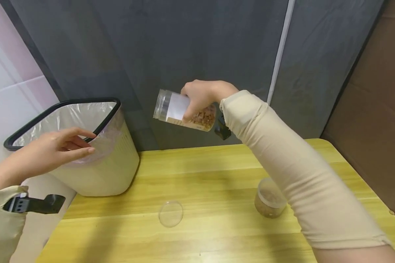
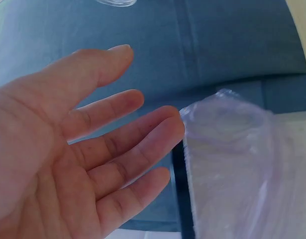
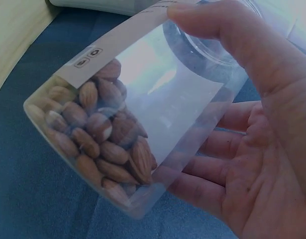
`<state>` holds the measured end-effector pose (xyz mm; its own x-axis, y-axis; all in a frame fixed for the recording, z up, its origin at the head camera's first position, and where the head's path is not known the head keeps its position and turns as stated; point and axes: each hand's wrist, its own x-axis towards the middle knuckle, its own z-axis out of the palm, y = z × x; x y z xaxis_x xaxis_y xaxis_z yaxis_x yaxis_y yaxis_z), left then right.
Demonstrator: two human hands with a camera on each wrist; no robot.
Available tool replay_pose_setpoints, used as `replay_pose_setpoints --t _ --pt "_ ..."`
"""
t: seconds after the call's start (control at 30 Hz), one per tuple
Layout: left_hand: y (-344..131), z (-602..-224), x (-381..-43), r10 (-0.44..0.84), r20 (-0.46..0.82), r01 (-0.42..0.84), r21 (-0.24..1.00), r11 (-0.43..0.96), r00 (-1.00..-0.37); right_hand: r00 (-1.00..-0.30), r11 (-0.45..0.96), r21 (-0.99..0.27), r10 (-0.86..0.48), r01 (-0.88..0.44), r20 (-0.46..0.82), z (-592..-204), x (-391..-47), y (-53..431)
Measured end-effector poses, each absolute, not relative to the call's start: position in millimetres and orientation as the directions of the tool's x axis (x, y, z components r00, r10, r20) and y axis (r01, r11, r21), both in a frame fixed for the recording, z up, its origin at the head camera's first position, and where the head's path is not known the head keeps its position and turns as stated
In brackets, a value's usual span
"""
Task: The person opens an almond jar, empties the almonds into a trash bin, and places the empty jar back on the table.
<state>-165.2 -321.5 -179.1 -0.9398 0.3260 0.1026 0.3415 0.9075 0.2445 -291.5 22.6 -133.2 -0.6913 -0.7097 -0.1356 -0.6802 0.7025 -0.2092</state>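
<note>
My right hand point(image 1: 204, 95) grips a clear plastic jar point(image 3: 192, 94) in the air above the table's far edge. The jar lies almost sideways, its lidless mouth facing left and a little higher than its base. Almonds point(image 3: 100, 132) are heaped at the base end, and a white label point(image 1: 177, 106) wraps the side. Over the near rim of the waste bin point(image 1: 118, 171) is my left hand point(image 1: 60, 148), holding nothing, its fingers loosely bent. In the left wrist view its fingertips overlap the edge of the bin's plastic liner point(image 2: 232, 154).
A clear round lid point(image 1: 171, 213) lies flat on the wooden table point(image 1: 217, 226). Toward the right, beside my right sleeve, stands a small lidded tub point(image 1: 270, 199) with brownish contents. A grey panel point(image 1: 197, 44) rises behind the table, and a brown one point(image 1: 375, 91) borders the right.
</note>
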Motion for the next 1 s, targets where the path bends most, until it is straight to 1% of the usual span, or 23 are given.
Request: replay_pose_setpoints --t 0.17,0.3,0.5,0.67,0.77,1.0 --pt "-333.6 -169.8 -163.3 0.305 0.138 0.33 0.239 0.913 -0.942 -0.684 0.695 -0.189 -0.718 -0.694 -0.129 -129.8 -295.7 10.6" --pt "-343.0 -163.3 -163.1 0.278 0.165 0.308 0.2 0.93 -0.946 -0.681 0.69 -0.185 -0.723 -0.7 -0.117 -126.5 -298.3 3.5" --pt "-354.6 -160.0 -165.6 0.231 0.136 0.258 0.234 0.937 -0.963 -0.684 0.694 -0.205 -0.718 -0.691 -0.125 -128.1 -300.0 -3.1" --pt "-366.5 -160.1 -166.4 0.187 0.149 0.22 0.251 0.942 -0.971 -0.661 0.667 -0.219 -0.742 -0.712 -0.114 -130.1 -300.2 -12.4" --pt "-372.9 -159.8 -168.1 0.172 0.167 0.21 0.247 0.946 -0.971 -0.652 0.655 -0.223 -0.752 -0.722 -0.096 -130.1 -300.0 -17.6" --pt "-381.1 -157.7 -174.4 0.167 0.159 0.199 0.21 0.957 -0.973 -0.652 0.649 -0.219 -0.755 -0.729 -0.07 -127.6 -299.9 -28.4"
